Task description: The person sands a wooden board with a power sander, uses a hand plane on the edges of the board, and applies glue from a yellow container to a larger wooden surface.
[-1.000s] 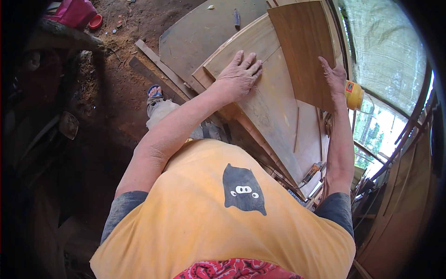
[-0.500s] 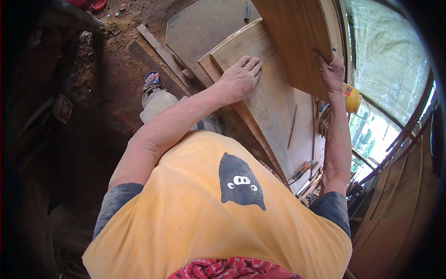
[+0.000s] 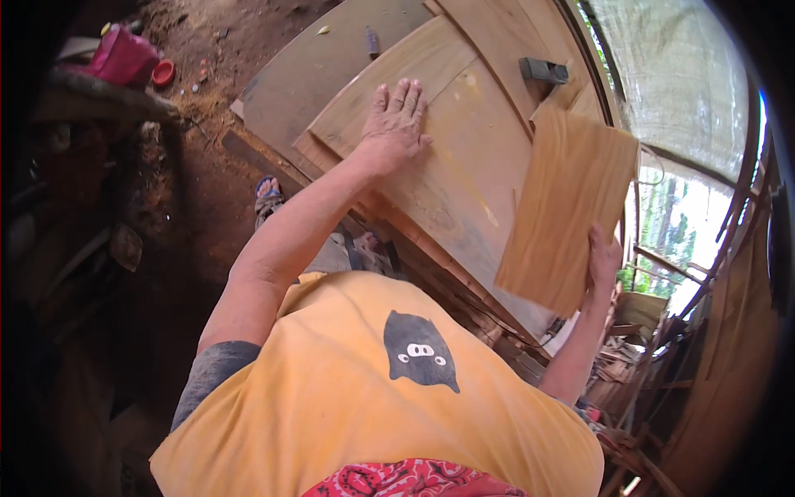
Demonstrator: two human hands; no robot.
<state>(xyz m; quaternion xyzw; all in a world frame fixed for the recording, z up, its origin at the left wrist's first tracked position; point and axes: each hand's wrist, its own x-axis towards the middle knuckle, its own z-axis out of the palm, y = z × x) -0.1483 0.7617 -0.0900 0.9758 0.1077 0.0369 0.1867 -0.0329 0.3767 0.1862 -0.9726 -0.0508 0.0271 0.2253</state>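
Observation:
My left hand rests palm down on a pale wooden panel, fingers stretched out near the panel's far left part. At the right, my right hand grips the edge of a rectangular light-brown board with vertical grain, held over the panel's right side and hiding part of it. A dark hand plane sits on the wood beyond the board, near the back right.
Behind the panel lies a large grey sheet with a small slim tool on it. A pink bag and a red lid lie at upper left. A translucent tarp and wooden framing border the right.
My right hand has brought the board down and nearer my body, uncovering the hand plane behind it. My left hand stays spread on the panel, slightly higher and further left in view.

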